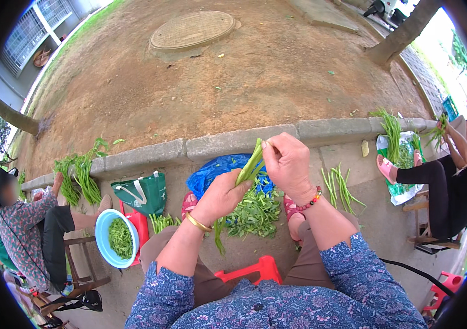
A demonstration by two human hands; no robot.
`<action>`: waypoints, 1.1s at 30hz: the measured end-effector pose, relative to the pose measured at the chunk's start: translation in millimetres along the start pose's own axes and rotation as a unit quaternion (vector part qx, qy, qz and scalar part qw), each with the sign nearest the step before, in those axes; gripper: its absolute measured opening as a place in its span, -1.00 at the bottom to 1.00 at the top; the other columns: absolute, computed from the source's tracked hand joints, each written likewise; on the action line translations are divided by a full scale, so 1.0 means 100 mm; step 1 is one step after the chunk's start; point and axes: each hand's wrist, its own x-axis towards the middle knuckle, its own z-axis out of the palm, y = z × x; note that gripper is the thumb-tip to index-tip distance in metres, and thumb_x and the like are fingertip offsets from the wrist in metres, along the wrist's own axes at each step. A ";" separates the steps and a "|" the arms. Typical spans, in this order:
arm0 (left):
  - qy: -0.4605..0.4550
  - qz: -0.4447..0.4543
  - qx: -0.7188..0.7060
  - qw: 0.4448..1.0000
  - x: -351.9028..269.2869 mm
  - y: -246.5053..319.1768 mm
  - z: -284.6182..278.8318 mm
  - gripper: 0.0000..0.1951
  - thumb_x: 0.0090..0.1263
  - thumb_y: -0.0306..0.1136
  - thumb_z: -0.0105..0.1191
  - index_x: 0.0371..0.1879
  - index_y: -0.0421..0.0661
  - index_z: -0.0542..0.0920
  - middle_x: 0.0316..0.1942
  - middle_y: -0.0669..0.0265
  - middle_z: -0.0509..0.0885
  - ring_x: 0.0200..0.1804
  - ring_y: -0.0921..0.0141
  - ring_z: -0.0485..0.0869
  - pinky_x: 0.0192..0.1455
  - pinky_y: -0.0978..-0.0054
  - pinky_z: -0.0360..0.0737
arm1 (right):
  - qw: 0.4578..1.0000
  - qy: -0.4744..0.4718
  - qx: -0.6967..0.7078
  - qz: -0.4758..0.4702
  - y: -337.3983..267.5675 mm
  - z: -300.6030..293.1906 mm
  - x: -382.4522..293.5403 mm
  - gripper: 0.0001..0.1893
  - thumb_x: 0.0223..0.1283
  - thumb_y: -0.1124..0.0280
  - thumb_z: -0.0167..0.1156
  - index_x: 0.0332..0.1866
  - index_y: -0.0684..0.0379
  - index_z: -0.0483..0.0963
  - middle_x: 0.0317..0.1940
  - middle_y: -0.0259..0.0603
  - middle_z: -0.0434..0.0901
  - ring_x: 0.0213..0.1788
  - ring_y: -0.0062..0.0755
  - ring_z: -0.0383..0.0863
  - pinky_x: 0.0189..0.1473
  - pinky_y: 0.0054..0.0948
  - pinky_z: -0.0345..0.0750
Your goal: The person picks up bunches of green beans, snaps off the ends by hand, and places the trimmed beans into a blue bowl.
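Observation:
My left hand [224, 196] holds a small bunch of green leafy-vegetable stems [251, 165], its leafy ends hanging below the wrist. With fingertips pinched at the top ends of those stems is my right hand [286, 162]. On the ground between my feet lies a pile of picked leaves and cut stem pieces [254, 216], partly on a blue plastic bag [213, 170]. Long bare stems [342, 189] lie to the right. At the left, a light blue basin [101, 236] holds picked green pieces, beside a bundle of stems [160, 223].
A green bag [145, 193] stands by a red plastic stool [138, 224]. A stone curb [241, 139] runs across ahead, with green bunches [83, 177] against it. Seated people are at left [23, 230] and right [443, 185], the right one holding stems. Another red stool [272, 269] shows beneath me.

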 end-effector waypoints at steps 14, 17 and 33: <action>-0.058 -0.014 -0.336 0.940 -0.26 0.05 -0.12 -0.60 0.56 -0.10 -0.09 0.02 -0.23 0.53 -0.55 0.44 0.43 -0.47 0.54 0.40 -0.33 0.54 0.43 | 0.796 -0.239 0.375 0.411 0.18 -0.34 0.13 -0.67 0.38 0.22 0.12 0.06 0.23 0.55 -0.20 -0.32 0.66 -0.25 -0.61 0.60 -0.25 -0.56 0.56; -0.068 -0.019 -0.363 0.929 -0.23 0.07 -0.08 -0.61 0.56 -0.09 -0.10 0.02 -0.22 0.53 -0.55 0.43 0.45 -0.46 0.53 0.42 -0.34 0.54 0.43 | 0.766 -0.327 0.400 0.382 -0.05 -0.31 0.01 -0.54 0.34 0.06 0.16 0.14 0.21 0.50 -0.13 -0.28 0.64 -0.01 -0.55 0.57 -0.08 -0.36 0.57; -0.038 -0.025 -0.326 0.944 -0.16 0.06 0.06 -0.62 0.57 -0.03 -0.13 -0.13 -0.13 0.55 -0.39 0.36 0.63 -0.42 0.52 0.60 -0.35 0.60 0.55 | 0.735 -0.303 0.492 0.355 -0.15 -0.04 -0.19 -0.75 0.42 0.27 0.09 -0.15 0.28 0.55 -0.42 -0.25 0.64 -0.54 -0.53 0.59 -0.52 -0.56 0.51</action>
